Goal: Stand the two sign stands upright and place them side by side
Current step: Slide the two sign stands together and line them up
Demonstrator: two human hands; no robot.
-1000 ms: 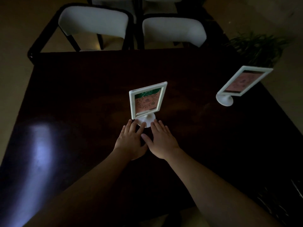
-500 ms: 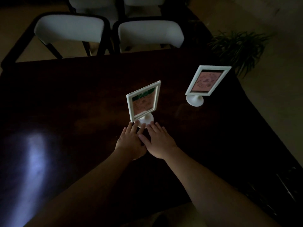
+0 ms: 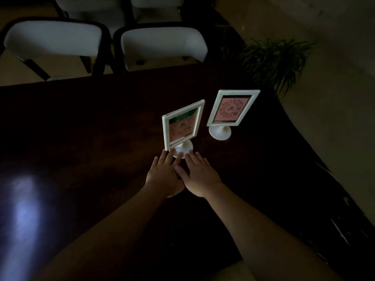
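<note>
Dark wood fills most of the frame: the table point(image 3: 81, 138) runs from the lower edge up past the centre, with a pale glare at lower left. Nearest us, our two bare forearms rise from the bottom and meet just below centre. Our left hand point(image 3: 162, 175) and right hand point(image 3: 199, 176) lie flat and side by side, thumbs overlapping, fingers point(image 3: 194, 157) stretched forward and holding nothing; the tips just reach the near rim of a round white base, so we judge they are nudging it, not gripping.

That base belongs to the near sign stand point(image 3: 182, 124), upright at the centre of the frame, its white frame turned at an angle with the left edge towards us. Directly ahead of both hands, it is equally close to each. Up and to the right stands the far sign stand point(image 3: 233, 108), also upright on its own round base, its face turned more squarely to us. The two are near but not touching, and the far one sits further back and rightward, on the side of our right hand. We judge that closing this gap and squaring the faces is what remains.

Beyond the table edge, white chairs point(image 3: 162, 45) fill the upper left, and a leafy plant point(image 3: 274, 57) sits at upper right.
</note>
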